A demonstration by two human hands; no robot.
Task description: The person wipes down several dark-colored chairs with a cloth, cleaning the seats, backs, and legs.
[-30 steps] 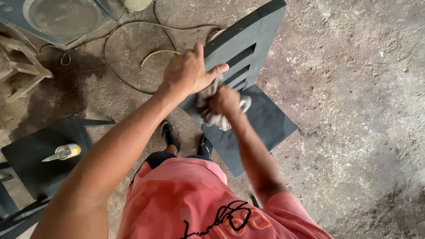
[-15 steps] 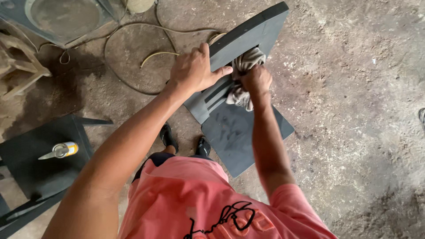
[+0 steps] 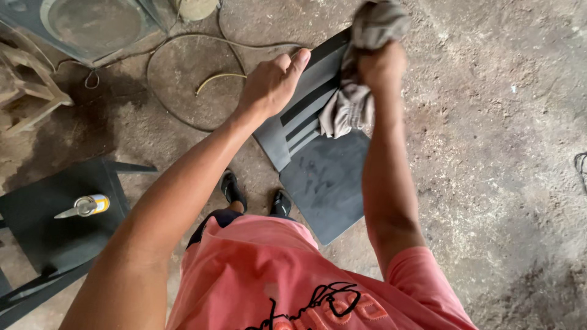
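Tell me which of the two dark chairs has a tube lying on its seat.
The chair at lower left: a small tube lies on its seat. The other chair, held by the left hand, has none; the right hand holds a rag against its back.

A rough workshop: a stained, dusty concrete floor (image 3: 489, 153), loose cables (image 3: 183, 67) trailing across it, a wooden stool frame (image 3: 24, 91), and a sealant tube (image 3: 85, 206) (lying on a dark chair (image 3: 49, 238)).
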